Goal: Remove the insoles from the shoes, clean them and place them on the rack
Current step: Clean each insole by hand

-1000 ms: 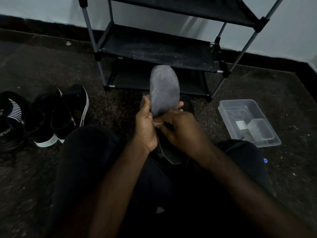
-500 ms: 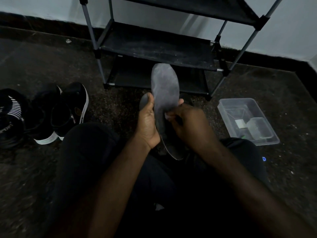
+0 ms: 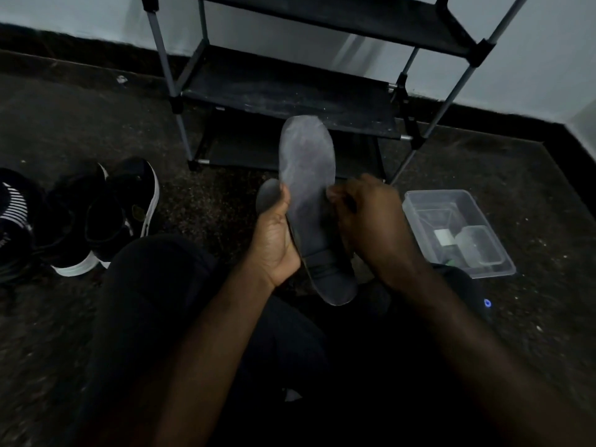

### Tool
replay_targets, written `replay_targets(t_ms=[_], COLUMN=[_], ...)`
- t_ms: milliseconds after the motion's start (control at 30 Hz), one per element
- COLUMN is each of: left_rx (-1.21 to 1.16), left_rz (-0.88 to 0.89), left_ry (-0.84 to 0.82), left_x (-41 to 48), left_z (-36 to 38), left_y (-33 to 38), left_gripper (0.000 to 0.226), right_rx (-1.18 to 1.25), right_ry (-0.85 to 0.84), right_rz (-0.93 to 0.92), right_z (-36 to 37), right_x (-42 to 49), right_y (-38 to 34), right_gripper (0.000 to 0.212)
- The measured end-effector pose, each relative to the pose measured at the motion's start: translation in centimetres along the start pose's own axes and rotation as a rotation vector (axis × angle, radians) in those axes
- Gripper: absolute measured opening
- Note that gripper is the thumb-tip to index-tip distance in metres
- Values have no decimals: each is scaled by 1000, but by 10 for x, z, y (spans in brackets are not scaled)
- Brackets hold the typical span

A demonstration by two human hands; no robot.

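This looks like a corner of a home, where a black fabric-shelved shoe rack on grey metal poles (image 3: 290,91) stands on a dark speckled floor (image 3: 80,124) against a pale wall with a black skirting band (image 3: 80,43), black white-soled sneakers (image 3: 106,217) alongside.

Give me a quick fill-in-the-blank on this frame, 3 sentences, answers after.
1. The left hand holds a grey ____.
2. The clear plastic box sits on the floor on the person's ____ side.
3. The black shoes stand on the ____, not on the rack.

Answers: insole; right; floor
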State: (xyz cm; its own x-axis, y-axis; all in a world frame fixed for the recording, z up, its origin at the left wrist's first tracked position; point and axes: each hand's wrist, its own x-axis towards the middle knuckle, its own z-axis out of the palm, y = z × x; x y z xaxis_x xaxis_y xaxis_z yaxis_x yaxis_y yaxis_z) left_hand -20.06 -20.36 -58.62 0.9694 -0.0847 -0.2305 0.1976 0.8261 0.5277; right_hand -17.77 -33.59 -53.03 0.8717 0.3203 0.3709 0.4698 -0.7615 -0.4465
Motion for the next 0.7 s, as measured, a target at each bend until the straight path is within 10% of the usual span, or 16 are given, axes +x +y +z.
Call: replay_targets(t_ms=[200,433,700], left_rx=[9,22,-36], left_rz=[-28,21,18], left_ry=[-45,-21,-6], left_x=[0,-2,0], left_z=[-5,0,-6], left_y=[7,1,10], left_gripper=[71,62,63], right_rx=[93,97,516], right_ry=[-239,43,-499], right_rz=[-124,68,56], right_z=[18,10,18], right_x=[-34,-9,-58], right_y=[-9,9,-5], right_gripper=[12,11,15])
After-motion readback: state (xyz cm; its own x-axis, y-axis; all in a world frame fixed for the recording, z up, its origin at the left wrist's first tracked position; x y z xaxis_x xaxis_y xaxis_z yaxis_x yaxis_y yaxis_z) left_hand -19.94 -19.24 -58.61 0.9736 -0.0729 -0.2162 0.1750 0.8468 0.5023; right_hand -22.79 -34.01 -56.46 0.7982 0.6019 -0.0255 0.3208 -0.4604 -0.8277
